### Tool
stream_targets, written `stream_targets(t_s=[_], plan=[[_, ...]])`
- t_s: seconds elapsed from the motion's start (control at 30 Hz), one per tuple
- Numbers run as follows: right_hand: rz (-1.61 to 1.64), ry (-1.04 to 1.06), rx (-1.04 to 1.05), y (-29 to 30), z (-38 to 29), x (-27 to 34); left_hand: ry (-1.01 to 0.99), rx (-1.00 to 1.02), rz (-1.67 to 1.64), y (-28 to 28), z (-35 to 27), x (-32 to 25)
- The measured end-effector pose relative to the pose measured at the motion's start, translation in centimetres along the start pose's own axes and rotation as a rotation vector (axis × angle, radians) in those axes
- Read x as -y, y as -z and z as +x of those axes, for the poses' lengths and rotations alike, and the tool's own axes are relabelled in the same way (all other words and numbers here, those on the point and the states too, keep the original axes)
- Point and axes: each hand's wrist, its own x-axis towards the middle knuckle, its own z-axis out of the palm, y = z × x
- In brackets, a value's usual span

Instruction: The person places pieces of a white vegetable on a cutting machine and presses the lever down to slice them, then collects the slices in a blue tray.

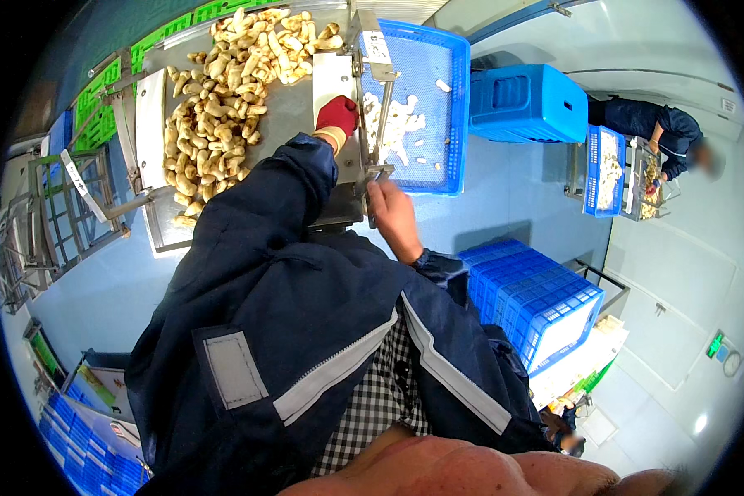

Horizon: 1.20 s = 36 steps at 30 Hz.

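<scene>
My left hand (336,119), in a dark red glove, is curled over the white cutting board (330,77) beside the blade guide. The frame does not show whether a mushroom is inside its fingers. Bare, my right hand (394,209) grips the handle (372,211) of a hinged metal cutter blade (384,118). To the left, a large heap of brown and cream mushrooms (214,118) covers part of the steel tabletop (285,115). Past the blade on the right, pale cut pieces (394,124) lie in a blue mesh crate (431,56).
A second white board and cutter arm (84,186) stand at the table's left end. Right of the crate is a blue plastic bin (533,102). Stacked blue crates (521,297) stand behind my right elbow. At far right a co-worker (651,124) bends over a similar table.
</scene>
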Motion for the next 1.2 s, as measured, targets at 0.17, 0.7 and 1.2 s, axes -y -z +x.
stream_targets(t_s=[0.17, 0.7, 1.2], plan=[[-0.052, -0.008, 0.004, -3.4, 0.2, -5.1, 0.083, 0.043, -0.223, -0.2, -0.4, -0.4], [0.005, -0.01, 0.007, -2.7, 0.0, -4.0, -0.192, -0.205, 0.006, -2.2, -0.4, 1.3], [0.042, -0.023, 0.068, -2.1, 0.1, -3.0, -0.526, -0.288, -0.001, 3.1, 1.1, -3.3]])
